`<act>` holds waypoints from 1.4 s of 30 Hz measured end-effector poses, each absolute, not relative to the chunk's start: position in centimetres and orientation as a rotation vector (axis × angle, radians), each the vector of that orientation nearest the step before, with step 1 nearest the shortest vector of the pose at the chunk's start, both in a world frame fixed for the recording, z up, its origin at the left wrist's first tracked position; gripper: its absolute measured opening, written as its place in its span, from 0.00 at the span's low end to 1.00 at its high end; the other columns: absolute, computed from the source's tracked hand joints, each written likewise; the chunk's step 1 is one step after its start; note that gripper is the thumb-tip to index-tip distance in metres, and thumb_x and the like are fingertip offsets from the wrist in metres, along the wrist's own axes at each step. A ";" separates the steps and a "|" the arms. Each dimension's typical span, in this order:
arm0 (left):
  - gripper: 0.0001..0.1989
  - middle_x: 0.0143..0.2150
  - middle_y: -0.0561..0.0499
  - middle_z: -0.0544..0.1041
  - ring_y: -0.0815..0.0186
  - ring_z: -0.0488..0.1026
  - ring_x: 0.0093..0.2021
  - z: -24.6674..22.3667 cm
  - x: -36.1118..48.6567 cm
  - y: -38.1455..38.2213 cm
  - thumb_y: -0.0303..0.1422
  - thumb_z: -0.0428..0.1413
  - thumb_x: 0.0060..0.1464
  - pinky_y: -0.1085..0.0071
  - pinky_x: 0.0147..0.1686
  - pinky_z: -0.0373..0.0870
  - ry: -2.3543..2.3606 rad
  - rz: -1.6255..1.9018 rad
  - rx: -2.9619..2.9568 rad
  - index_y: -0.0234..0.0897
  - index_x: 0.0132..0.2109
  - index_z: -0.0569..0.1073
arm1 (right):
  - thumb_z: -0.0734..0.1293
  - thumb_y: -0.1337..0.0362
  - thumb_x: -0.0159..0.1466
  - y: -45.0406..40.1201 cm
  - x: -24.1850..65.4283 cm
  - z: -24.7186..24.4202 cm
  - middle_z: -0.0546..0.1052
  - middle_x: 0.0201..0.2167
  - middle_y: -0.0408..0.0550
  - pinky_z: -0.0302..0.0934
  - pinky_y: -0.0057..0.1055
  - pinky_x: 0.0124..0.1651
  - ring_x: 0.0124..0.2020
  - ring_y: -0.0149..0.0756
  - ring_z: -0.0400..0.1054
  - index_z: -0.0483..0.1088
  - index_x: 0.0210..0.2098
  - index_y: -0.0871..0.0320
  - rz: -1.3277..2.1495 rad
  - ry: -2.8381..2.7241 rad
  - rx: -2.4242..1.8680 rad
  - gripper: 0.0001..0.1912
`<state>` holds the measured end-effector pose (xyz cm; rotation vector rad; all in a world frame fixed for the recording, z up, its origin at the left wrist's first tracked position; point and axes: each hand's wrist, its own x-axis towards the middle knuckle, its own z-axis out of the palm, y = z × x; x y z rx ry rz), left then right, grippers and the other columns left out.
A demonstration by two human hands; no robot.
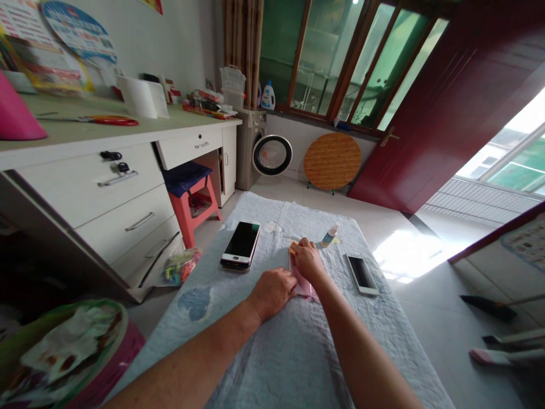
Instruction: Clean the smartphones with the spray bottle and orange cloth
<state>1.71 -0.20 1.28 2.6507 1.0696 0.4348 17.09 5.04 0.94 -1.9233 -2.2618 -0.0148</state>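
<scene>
On the cloth-covered table, a flat pink thing shaped like a phone point(303, 286) lies under my hands, partly hidden by them. My left hand point(272, 292) is closed at its left edge, fingers bent against it. Over its far part, my right hand point(307, 258) presses down with curled fingers on a small orange cloth point(293, 246), of which only an edge shows. Beyond the right hand stands a small spray bottle point(329, 236) with a white cap. To the left lies a stack of phones point(241, 244), a white-framed one on top. A white phone point(361, 274) rests at the right.
The table's pale blue cloth point(264, 352) reaches the edges. At left are a white desk point(93, 196), a pink stool point(193, 204) and a waste bin point(123, 346). A washing machine point(251, 150) stands behind with its door swung out. A red door point(409, 113) is at right.
</scene>
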 end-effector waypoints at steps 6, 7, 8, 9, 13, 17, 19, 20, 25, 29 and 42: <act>0.08 0.34 0.50 0.77 0.61 0.72 0.39 1.2 1.6 0.0 0.35 0.55 0.58 0.69 0.38 0.65 1.067 0.468 2.608 0.37 0.32 0.73 | 0.58 0.65 0.67 3.6 17.2 1.1 0.69 0.37 0.50 0.52 0.31 0.44 0.37 0.36 0.61 0.75 0.38 0.55 0.025 -2.317 -1.797 0.13; 0.08 0.34 0.50 0.77 0.61 0.73 0.39 1.2 1.6 0.0 0.35 0.55 0.58 0.69 0.39 0.65 1.060 0.484 2.599 0.37 0.33 0.74 | 0.59 0.65 0.67 3.2 17.2 1.2 0.69 0.37 0.49 0.52 0.30 0.44 0.37 0.35 0.60 0.75 0.37 0.55 0.047 -2.329 -1.765 0.12; 0.09 0.35 0.50 0.77 0.61 0.73 0.40 1.2 1.6 0.0 0.36 0.55 0.59 0.69 0.39 0.65 1.052 0.498 2.590 0.36 0.34 0.74 | 0.60 0.65 0.66 2.8 17.2 1.3 0.69 0.37 0.49 0.52 0.30 0.44 0.37 0.35 0.60 0.75 0.36 0.55 0.073 -2.338 -1.734 0.12; 0.09 0.36 0.49 0.77 0.60 0.73 0.40 1.2 1.6 0.0 0.36 0.55 0.59 0.69 0.40 0.66 1.043 0.511 2.584 0.36 0.34 0.74 | 0.60 0.65 0.66 2.3 17.3 1.3 0.69 0.37 0.48 0.52 0.30 0.44 0.37 0.35 0.60 0.75 0.35 0.55 0.103 -2.345 -1.704 0.12; 0.09 0.38 0.49 0.78 0.60 0.74 0.41 1.1 1.6 0.1 0.38 0.57 0.58 0.69 0.41 0.66 0.998 0.543 2.595 0.36 0.36 0.74 | 0.59 0.65 0.67 0.7 17.6 1.4 0.69 0.35 0.47 0.52 0.29 0.43 0.37 0.34 0.60 0.76 0.34 0.55 0.256 -2.366 -1.588 0.13; 0.09 0.36 0.50 0.78 0.60 0.74 0.39 1.1 1.5 0.1 0.39 0.58 0.56 0.69 0.39 0.67 1.005 0.512 2.622 0.37 0.35 0.75 | 0.61 0.70 0.64 0.0 18.1 1.5 0.68 0.31 0.46 0.53 0.29 0.44 0.37 0.33 0.62 0.75 0.31 0.58 0.409 -2.407 -1.480 0.11; 0.10 0.36 0.49 0.78 0.60 0.74 0.39 1.1 1.5 0.0 0.39 0.57 0.57 0.69 0.39 0.67 1.009 0.500 2.633 0.36 0.35 0.75 | 0.61 0.70 0.63 0.0 18.2 1.6 0.67 0.30 0.45 0.53 0.28 0.44 0.36 0.32 0.62 0.74 0.29 0.58 0.431 -2.409 -1.472 0.11; 0.10 0.36 0.49 0.78 0.60 0.74 0.39 1.2 1.6 0.0 0.38 0.57 0.58 0.69 0.39 0.67 1.009 0.499 2.636 0.36 0.35 0.75 | 0.61 0.70 0.63 0.1 18.1 1.6 0.67 0.30 0.45 0.53 0.28 0.44 0.36 0.32 0.62 0.74 0.29 0.58 0.417 -2.400 -1.487 0.11; 0.12 0.36 0.48 0.78 0.60 0.74 0.39 1.3 1.7 -0.2 0.40 0.55 0.59 0.69 0.39 0.67 1.016 0.504 2.665 0.35 0.35 0.75 | 0.60 0.67 0.66 1.5 17.3 1.6 0.69 0.34 0.47 0.52 0.28 0.45 0.39 0.33 0.62 0.74 0.33 0.58 0.245 -2.340 -1.615 0.12; 0.12 0.32 0.49 0.77 0.61 0.73 0.36 1.2 1.7 -0.1 0.39 0.54 0.60 0.69 0.36 0.66 1.040 0.473 2.698 0.36 0.33 0.75 | 0.59 0.66 0.66 3.4 17.2 1.3 0.69 0.36 0.48 0.52 0.28 0.46 0.40 0.34 0.62 0.74 0.37 0.56 0.150 -2.253 -1.759 0.11; 0.05 0.34 0.52 0.74 0.64 0.70 0.38 0.8 1.6 0.2 0.32 0.58 0.55 0.71 0.38 0.64 1.065 0.468 2.600 0.38 0.31 0.72 | 0.60 0.64 0.66 3.1 19.6 1.0 0.68 0.35 0.48 0.51 0.29 0.43 0.36 0.34 0.61 0.75 0.35 0.57 0.081 -2.076 -1.952 0.11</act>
